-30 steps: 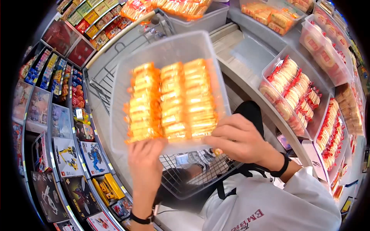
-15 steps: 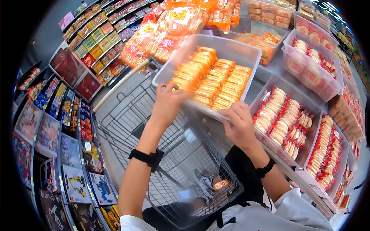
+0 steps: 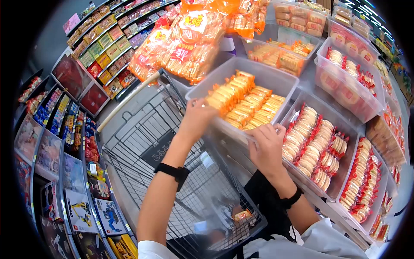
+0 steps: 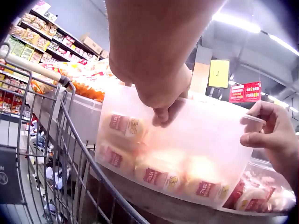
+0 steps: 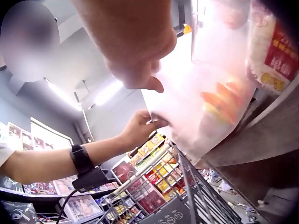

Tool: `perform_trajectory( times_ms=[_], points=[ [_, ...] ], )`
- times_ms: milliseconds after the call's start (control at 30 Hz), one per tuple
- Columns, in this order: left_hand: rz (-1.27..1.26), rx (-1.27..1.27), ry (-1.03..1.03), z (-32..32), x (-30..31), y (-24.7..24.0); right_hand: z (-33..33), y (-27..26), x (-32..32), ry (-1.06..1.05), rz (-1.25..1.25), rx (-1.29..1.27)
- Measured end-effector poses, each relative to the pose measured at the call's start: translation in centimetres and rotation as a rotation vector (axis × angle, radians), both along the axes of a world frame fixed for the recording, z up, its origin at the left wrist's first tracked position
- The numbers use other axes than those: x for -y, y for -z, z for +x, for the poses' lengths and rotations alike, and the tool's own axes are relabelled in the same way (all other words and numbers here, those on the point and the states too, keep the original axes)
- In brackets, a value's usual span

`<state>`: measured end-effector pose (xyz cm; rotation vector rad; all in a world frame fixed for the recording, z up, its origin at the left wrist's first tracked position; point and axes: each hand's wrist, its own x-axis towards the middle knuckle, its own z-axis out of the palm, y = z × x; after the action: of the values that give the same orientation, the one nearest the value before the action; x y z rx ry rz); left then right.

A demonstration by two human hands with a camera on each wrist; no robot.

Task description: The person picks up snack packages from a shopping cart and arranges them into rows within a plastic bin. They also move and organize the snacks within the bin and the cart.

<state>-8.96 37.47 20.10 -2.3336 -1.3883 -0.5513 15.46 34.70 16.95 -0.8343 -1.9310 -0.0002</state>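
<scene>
A clear plastic bin (image 3: 282,113) holds rows of orange-wrapped biscuit packets (image 3: 235,93) and sits tilted toward the person, among the display bins. My left hand (image 3: 196,117) grips its near rim close to the left corner. Toward the near right corner, my right hand (image 3: 268,140) pinches the same rim. In the left wrist view, packets with red labels show through the bin wall (image 4: 201,126), the left thumb lies outside it (image 4: 163,114), and the right hand (image 4: 275,135) holds the corner. The right wrist view shows both hands at the rim, the left hand (image 5: 138,130) lower.
A wire shopping cart (image 3: 172,172) stands below, with a small packet (image 3: 243,215) low in it. Bins of red-edged round biscuits (image 3: 308,138) are on the right. Large orange bags (image 3: 189,43) lie behind, and toy shelves (image 3: 82,211) line the left.
The bin has moved from over the cart onto the display at the right, then slightly lower. Both hands have travelled with it, still at its near rim.
</scene>
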Motion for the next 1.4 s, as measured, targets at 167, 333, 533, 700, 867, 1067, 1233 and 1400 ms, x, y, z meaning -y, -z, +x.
perform_trajectory(
  times_ms=[167,333,533,700,867,1067,1233,1400],
  points=[
    [0.049,-0.005,-0.048,1.7,-2.3,0.5,1.6,-0.6,-1.0,0.084,-0.032,0.098],
    [0.041,0.022,-0.136,2.6,-3.8,0.9,2.1,-2.1,-1.9,0.101,-0.016,0.227],
    [0.076,0.313,-0.079,2.1,-3.7,2.5,1.6,-2.4,-2.1,0.123,-0.125,0.304],
    [0.034,0.649,-0.392,2.3,-1.6,6.7,0.9,-1.7,-2.5,0.143,-0.109,0.265],
    [-0.543,1.278,-0.038,4.5,-2.2,9.9,0.7,-1.4,-2.2,0.147,-0.115,0.236],
    [-0.641,2.005,0.078,6.3,-0.6,6.0,1.2,-1.8,-2.1,0.048,-0.085,0.248],
    [-0.72,1.939,-0.027,7.8,-1.4,3.8,1.5,-2.9,-2.2,-0.032,-0.034,0.3],
    [-0.658,1.626,-0.203,7.1,-5.0,7.6,1.6,-1.4,-2.7,-0.052,-0.142,0.295]
  ],
)
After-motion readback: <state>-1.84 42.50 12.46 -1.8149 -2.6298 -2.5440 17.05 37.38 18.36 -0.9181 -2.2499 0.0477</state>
